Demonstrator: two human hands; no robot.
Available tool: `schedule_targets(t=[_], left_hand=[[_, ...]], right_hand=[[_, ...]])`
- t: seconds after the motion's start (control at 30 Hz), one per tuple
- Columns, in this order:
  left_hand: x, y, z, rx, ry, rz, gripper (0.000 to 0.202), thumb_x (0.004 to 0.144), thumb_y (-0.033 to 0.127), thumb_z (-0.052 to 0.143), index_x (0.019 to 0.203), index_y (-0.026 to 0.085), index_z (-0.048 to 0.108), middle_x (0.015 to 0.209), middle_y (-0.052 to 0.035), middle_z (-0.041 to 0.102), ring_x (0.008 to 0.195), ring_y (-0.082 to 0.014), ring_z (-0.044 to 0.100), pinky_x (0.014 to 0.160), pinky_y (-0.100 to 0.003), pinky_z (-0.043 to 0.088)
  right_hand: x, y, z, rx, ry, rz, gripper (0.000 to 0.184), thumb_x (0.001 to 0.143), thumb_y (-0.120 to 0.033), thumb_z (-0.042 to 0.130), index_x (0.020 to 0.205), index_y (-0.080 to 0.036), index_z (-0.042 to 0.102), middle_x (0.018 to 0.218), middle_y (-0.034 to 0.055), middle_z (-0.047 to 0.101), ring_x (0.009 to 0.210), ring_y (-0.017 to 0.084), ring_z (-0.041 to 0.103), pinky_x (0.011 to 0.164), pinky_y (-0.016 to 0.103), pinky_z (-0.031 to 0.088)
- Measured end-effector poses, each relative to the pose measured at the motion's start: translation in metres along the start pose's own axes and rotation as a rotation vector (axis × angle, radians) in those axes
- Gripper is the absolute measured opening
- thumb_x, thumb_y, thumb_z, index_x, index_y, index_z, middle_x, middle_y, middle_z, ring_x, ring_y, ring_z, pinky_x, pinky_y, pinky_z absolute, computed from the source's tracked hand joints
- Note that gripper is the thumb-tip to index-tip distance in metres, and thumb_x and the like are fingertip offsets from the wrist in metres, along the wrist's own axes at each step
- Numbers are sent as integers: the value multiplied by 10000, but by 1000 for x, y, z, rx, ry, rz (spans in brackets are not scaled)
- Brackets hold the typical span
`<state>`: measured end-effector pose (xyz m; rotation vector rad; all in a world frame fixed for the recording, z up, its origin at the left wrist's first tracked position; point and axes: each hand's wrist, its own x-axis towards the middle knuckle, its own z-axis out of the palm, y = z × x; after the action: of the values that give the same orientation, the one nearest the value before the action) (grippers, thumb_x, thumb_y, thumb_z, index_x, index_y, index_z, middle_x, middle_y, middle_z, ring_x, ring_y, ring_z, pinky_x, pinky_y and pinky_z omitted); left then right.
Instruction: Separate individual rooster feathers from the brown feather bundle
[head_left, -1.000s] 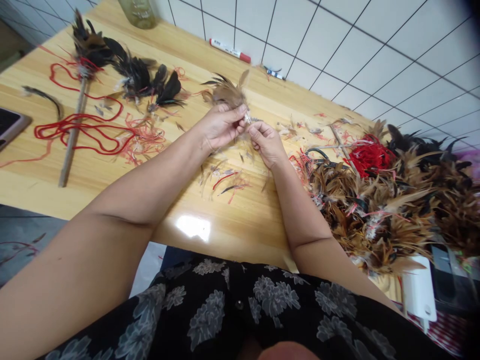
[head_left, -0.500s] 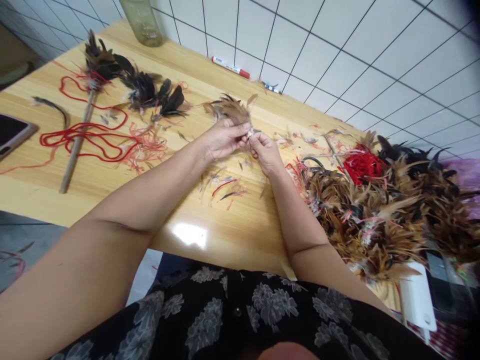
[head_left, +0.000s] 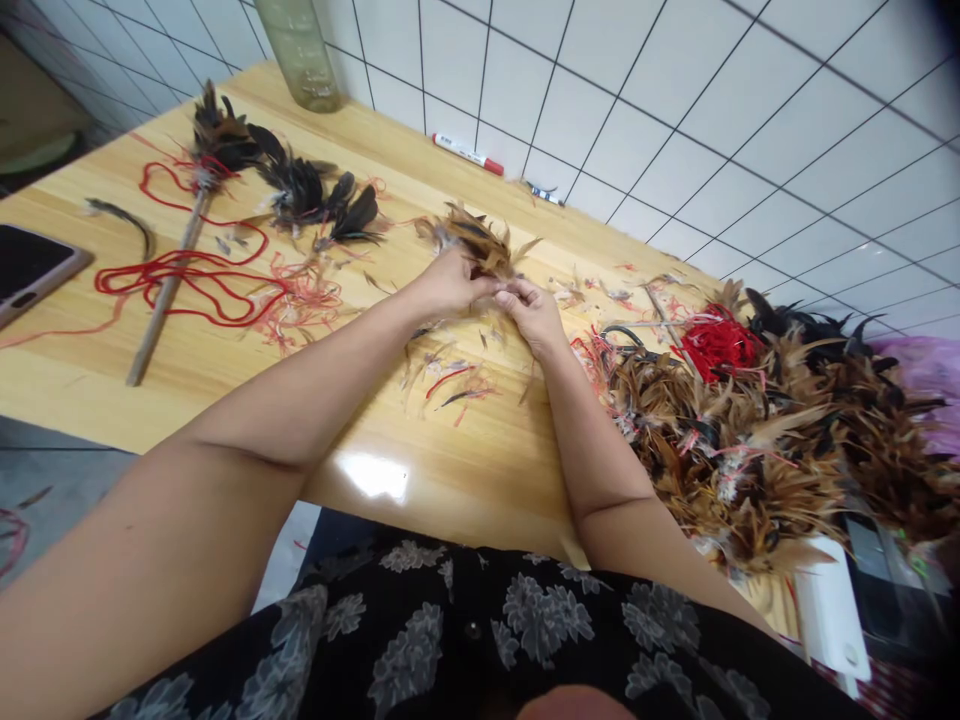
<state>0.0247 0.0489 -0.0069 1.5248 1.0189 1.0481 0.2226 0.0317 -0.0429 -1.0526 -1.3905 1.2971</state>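
Observation:
Over the middle of the table, my left hand (head_left: 451,284) is closed with brown feathers (head_left: 484,242) fanning out beyond its fingers. My right hand (head_left: 534,314) pinches right beside the left fingertips, near the quill ends; what it pinches is too small and hidden to make out. Loose feather bits and thin red strands (head_left: 452,382) lie on the wood just below both hands. To the left, a wooden stick (head_left: 166,295) has dark feathers (head_left: 217,130) at its top, bound with red cord (head_left: 225,312). Black feather bunches (head_left: 304,190) lie beside it.
A big heap of brown feathers (head_left: 720,440) covers the right side, with a bundle of red string (head_left: 720,343) at its back. Along the tiled wall stand a greenish bottle (head_left: 304,60) and lies a red marker (head_left: 469,155). A phone (head_left: 34,265) rests at the left edge.
The view has shifted slightly, so the table appears a little lower. My left hand has turned over, its back now upward, and the feathers have tilted. My right hand stays at the left fingertips.

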Motion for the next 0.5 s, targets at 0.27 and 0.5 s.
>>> schedule_targets(t=[0.27, 0.5], left_hand=[[-1, -4, -3, 49, -37, -21, 281, 774, 158, 986, 944, 152, 762, 960, -40, 769, 1188, -369, 825, 1189, -505, 664], [-3, -7, -5, -156, -168, -13, 331, 717, 355, 957, 943, 189, 780, 982, -52, 807, 983, -272, 791, 1060, -475, 662]], right_hand=[[3, 5, -4, -291, -57, -31, 329, 927, -358, 889, 719, -232, 667, 797, -22, 624, 855, 172, 583, 894, 342, 491], [1, 10, 1, -182, -96, -22, 306, 1003, -362, 870, 779, -229, 709, 823, -2, 666, 891, 187, 617, 943, 349, 529]])
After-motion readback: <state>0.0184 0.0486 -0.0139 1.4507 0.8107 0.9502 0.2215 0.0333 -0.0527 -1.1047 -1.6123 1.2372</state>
